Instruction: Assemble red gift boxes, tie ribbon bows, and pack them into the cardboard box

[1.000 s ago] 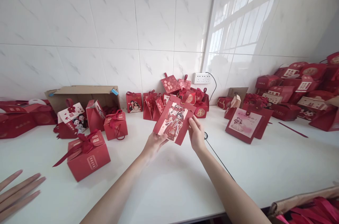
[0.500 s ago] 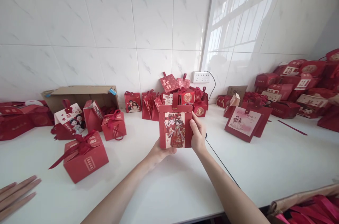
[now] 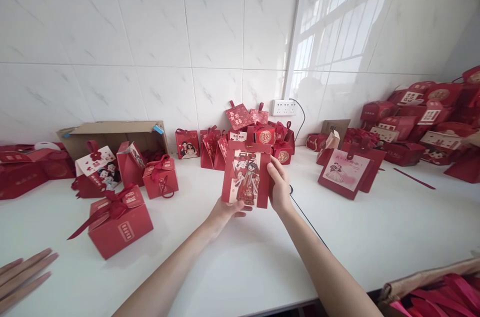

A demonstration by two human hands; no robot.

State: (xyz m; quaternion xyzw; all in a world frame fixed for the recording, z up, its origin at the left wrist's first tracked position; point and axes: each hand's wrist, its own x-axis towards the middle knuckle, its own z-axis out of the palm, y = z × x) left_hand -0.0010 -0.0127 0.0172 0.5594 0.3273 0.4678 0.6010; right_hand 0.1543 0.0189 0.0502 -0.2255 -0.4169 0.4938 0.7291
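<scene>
Cardboard in our hands first: the flat red gift box [image 3: 245, 172] with the printed bridal couple sits at the centre of the frame, above the white counter [image 3: 240, 267]. A second ago it was slanted, its top leaning to the upper right; half a second ago we had it square and upright, and now it tips back a little, top tabs away from us. We judge that we have finished turning it and are set to open it out. Its long axis runs up the frame, printed face towards us, tabs at the top. Our left hand [image 3: 223, 212] cups the bottom edge from below; our right hand [image 3: 279, 184] pinches the right edge. Behind stand finished red boxes [image 3: 262, 137]; at lower left lie another person's fingers [image 3: 22, 272]
</scene>
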